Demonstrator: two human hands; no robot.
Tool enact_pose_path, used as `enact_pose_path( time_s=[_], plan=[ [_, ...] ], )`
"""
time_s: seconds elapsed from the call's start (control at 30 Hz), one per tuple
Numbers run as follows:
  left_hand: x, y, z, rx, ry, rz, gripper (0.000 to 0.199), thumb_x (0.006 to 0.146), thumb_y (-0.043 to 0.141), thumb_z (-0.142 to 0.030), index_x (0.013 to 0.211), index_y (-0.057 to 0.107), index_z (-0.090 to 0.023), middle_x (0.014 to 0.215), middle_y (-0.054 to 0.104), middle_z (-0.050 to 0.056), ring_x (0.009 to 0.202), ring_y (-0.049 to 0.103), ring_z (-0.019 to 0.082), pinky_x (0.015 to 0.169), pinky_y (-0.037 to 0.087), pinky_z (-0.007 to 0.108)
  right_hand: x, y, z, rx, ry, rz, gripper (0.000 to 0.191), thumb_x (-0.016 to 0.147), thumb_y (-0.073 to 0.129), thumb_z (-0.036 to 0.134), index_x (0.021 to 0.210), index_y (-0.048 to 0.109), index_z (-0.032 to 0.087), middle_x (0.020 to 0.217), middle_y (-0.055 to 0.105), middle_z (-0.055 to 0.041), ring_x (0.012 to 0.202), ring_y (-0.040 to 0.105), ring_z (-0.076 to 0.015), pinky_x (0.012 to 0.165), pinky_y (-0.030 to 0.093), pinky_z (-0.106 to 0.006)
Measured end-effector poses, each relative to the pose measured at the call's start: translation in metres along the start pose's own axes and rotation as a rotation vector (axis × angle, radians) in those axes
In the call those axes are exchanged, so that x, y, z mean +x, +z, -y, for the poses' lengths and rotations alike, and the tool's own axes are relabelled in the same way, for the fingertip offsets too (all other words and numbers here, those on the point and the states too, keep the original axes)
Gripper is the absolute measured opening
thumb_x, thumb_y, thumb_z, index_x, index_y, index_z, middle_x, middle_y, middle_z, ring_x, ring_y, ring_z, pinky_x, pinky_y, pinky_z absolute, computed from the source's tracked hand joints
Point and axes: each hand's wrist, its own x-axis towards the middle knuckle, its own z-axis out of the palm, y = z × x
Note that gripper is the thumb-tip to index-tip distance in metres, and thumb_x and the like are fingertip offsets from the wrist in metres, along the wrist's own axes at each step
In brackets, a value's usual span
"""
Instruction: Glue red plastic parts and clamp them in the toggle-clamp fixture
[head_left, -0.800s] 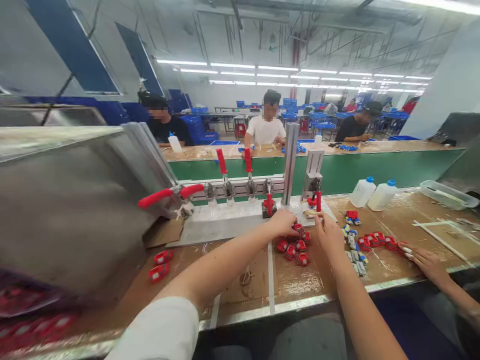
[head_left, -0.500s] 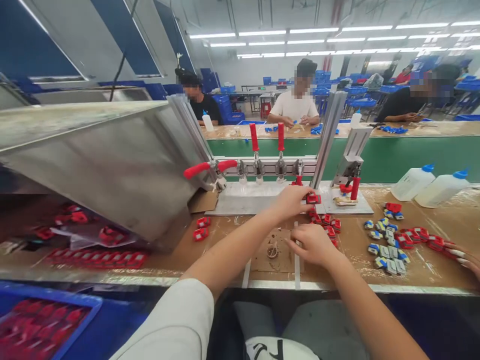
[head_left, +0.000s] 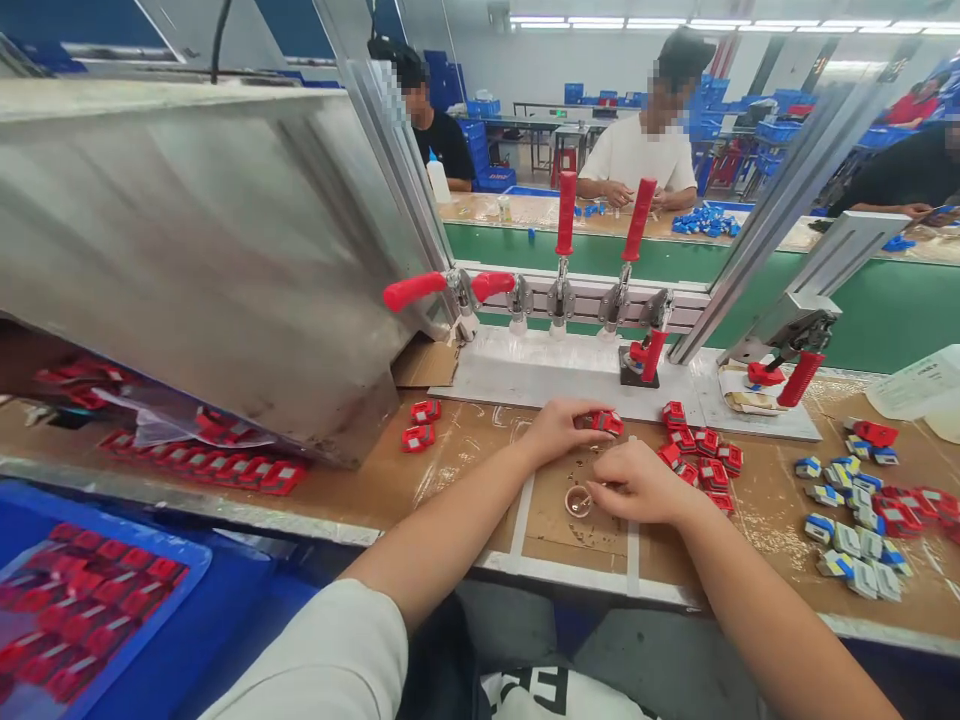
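My left hand (head_left: 562, 432) is closed on a small red plastic housing (head_left: 604, 423), held just above the bench by its fingertips. My right hand (head_left: 641, 480) is below and to the right, fingers curled, its fingertips beside a small round dish (head_left: 577, 502) on a cardboard patch. Whether something tiny is between those fingertips cannot be made out. Right of my hands lies a heap of red housings (head_left: 705, 456). Behind them a metal fixture (head_left: 517, 372) carries several toggle clamps with red handles (head_left: 566, 212).
A metal hood (head_left: 225, 260) fills the left, with a row of red parts (head_left: 217, 468) under it. Lower left is a blue tray (head_left: 199, 562) of red parts. Grey, blue and yellow pieces (head_left: 855, 540) lie on the right. Co-workers sit across the green-sided bench (head_left: 900, 315).
My left hand has drawn the red housing away from the heap, towards me. My right hand's fingertips are now beside the dish. The view has tilted down; a co-worker's hand at right is out of view.
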Motion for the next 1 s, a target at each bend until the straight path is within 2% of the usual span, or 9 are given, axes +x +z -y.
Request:
enact_pose_path(
  time_s=[0.1,0.2,0.27,0.5,0.77,1.0],
  plan=[
    [0.002,-0.002,-0.001,-0.075,-0.085,0.066,0.049,0.073,0.087,-0.041,0.116,0.079,-0.018,0.084,0.071,0.001,0.064,0.043,0.01,0.061,0.035,0.023,-0.009,-0.01,-0.011,0.106,0.002,-0.263,0.041,0.094,0.05,0.022,0.06,0.029,0.021,0.055,0.028,0.0058,0.052,0.025,-0.0099,0.055,0.022,-0.028],
    [0.003,-0.002,-0.002,-0.147,-0.159,0.125,0.047,0.072,0.087,-0.041,0.112,0.08,-0.017,0.074,0.065,-0.001,0.063,0.041,0.01,0.06,0.032,0.022,-0.013,-0.021,-0.021,0.087,0.175,-0.605,0.043,0.095,0.05,0.022,0.059,0.027,0.022,0.054,0.026,0.0057,0.05,0.025,-0.0094,0.05,0.021,-0.027],
    [0.004,-0.002,-0.003,-0.168,-0.185,0.154,0.047,0.071,0.087,-0.042,0.11,0.081,-0.016,0.069,0.06,-0.003,0.061,0.038,0.009,0.058,0.029,0.022,-0.013,-0.024,-0.027,0.053,0.291,-0.73,0.043,0.094,0.052,0.024,0.058,0.028,0.022,0.053,0.027,0.0055,0.049,0.026,-0.0093,0.05,0.022,-0.026],
    [0.006,-0.004,-0.002,-0.165,-0.201,0.2,0.052,0.072,0.086,-0.051,0.11,0.081,-0.016,0.065,0.053,-0.004,0.06,0.033,0.009,0.056,0.025,0.023,-0.008,-0.015,-0.035,0.036,0.404,-0.633,0.043,0.095,0.053,0.03,0.058,0.033,0.021,0.053,0.033,0.005,0.051,0.031,-0.0096,0.051,0.026,-0.026],
    [0.004,-0.002,-0.002,-0.197,-0.19,0.204,0.05,0.073,0.085,-0.052,0.108,0.081,-0.016,0.065,0.054,-0.004,0.059,0.036,0.009,0.056,0.028,0.023,-0.008,-0.016,-0.035,0.014,0.421,-0.581,0.044,0.095,0.053,0.032,0.058,0.032,0.021,0.053,0.032,0.0051,0.051,0.031,-0.0098,0.052,0.026,-0.026],
    [0.004,-0.002,-0.002,-0.155,-0.193,0.209,0.051,0.073,0.084,-0.054,0.107,0.081,-0.017,0.063,0.05,-0.004,0.058,0.031,0.009,0.055,0.024,0.023,-0.007,-0.016,-0.034,-0.02,0.412,-0.582,0.046,0.096,0.051,0.035,0.058,0.029,0.022,0.053,0.029,0.0051,0.052,0.028,-0.0098,0.051,0.024,-0.026]
  ],
)
